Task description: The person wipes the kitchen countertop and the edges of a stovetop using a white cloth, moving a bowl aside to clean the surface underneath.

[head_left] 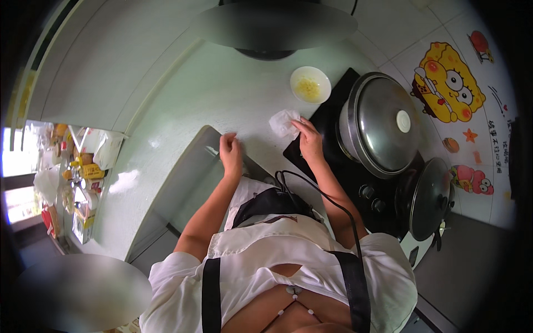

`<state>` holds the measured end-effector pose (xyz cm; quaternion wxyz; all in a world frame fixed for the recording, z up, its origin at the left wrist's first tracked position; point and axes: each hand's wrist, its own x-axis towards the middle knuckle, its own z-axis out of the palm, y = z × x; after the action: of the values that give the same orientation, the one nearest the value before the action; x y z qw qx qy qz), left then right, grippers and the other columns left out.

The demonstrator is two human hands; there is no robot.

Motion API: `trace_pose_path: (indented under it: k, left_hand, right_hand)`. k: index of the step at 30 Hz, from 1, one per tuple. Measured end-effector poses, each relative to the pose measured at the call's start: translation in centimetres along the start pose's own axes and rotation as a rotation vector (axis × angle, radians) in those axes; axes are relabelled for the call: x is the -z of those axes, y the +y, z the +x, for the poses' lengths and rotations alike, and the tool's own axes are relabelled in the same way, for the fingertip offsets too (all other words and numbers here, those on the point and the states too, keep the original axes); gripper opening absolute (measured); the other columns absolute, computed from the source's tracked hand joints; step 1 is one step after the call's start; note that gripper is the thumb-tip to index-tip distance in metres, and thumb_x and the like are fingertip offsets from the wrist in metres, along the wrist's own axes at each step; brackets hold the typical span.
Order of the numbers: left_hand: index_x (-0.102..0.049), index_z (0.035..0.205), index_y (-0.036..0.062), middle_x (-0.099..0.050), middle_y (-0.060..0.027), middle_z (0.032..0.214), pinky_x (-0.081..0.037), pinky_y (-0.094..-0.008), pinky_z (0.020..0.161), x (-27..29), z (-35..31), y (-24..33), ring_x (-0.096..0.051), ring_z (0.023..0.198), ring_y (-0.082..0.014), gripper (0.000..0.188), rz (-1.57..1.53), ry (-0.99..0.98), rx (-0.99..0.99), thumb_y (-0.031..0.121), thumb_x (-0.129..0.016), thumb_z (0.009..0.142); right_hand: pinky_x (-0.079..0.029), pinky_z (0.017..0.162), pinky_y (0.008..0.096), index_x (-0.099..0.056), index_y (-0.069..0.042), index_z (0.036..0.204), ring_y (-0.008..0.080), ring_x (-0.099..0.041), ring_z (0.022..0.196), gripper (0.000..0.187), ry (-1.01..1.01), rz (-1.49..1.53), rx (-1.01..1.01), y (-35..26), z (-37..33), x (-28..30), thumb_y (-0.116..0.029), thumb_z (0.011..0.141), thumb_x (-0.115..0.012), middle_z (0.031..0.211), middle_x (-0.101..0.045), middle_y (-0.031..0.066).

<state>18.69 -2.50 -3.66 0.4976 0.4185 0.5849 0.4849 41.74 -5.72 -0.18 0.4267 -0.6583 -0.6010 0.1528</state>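
My right hand (311,143) pinches a crumpled white tissue (284,123) against the pale countertop (186,91), close to the stove's left edge. Just beyond it sits a white bowl (315,99) with small chopped yellowish bits inside. My left hand (230,155) is curled closed at the near edge of the counter. Nothing shows between its fingers, though their inner side is partly hidden.
To the right, a black stove (355,191) carries a large lidded metal pot (383,127) and a dark lidded pan (428,197). Bottles and packages (83,177) crowd the far left. A black cable (333,197) hangs in front of my right forearm.
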Motion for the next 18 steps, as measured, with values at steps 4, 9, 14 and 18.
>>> trace_pose_path:
  k: [4, 9, 14, 18]
  left_hand:
    - [-0.053, 0.109, 0.0032, -0.059, -0.0074, 0.097, -0.048, -0.0279, 0.068, -7.4, 3.9, 3.3, -0.058, 0.078, -0.0148, 0.026, -0.046, -0.363, 0.107, 0.021, -0.054, 0.091]
    - [-0.046, 0.121, 0.0022, -0.058, -0.0088, 0.101, -0.050, -0.0312, 0.065, -16.1, 7.4, 4.5, -0.060, 0.081, -0.0176, 0.042, -0.026, -0.460, 0.208, 0.027, -0.057, 0.088]
    - [-0.044, 0.118, -0.0026, -0.061, -0.0167, 0.088, -0.053, -0.0313, 0.045, -19.7, 8.6, 5.7, -0.062, 0.055, -0.0203, 0.040, 0.074, -0.475, 0.266, 0.010, -0.054, 0.081]
    - [-0.044, 0.116, -0.0041, -0.061, -0.0171, 0.083, -0.052, -0.0305, 0.043, -18.7, 8.3, 4.0, -0.061, 0.051, -0.0203, 0.038, -0.073, -0.421, 0.235, 0.002, -0.049, 0.079]
  right_hand:
    - [-0.045, 0.091, 0.0385, -0.063, -0.005, 0.106, 0.0336, -0.051, 0.112, 0.039, 0.006, -0.202, 0.094, 0.0, -2.0, 1.1, 0.012, 0.073, -0.051, 0.115, -0.057, 0.0169]
    - [-0.040, 0.096, 0.0400, -0.057, -0.005, 0.116, 0.0354, -0.046, 0.118, 0.043, -0.130, -0.261, 0.097, 0.3, -3.9, 1.7, 0.007, 0.075, -0.053, 0.123, -0.051, 0.0186]
    - [-0.039, 0.097, 0.0402, -0.055, -0.006, 0.119, 0.0350, -0.045, 0.119, 0.042, -0.170, -0.243, 0.091, 0.6, -4.2, 2.1, 0.001, 0.077, -0.055, 0.125, -0.049, 0.0179]
    - [-0.038, 0.098, 0.0404, -0.054, -0.006, 0.119, 0.0354, -0.045, 0.118, 0.044, -0.182, -0.287, 0.108, 0.5, -3.9, 2.0, 0.002, 0.076, -0.056, 0.124, -0.050, 0.0187]
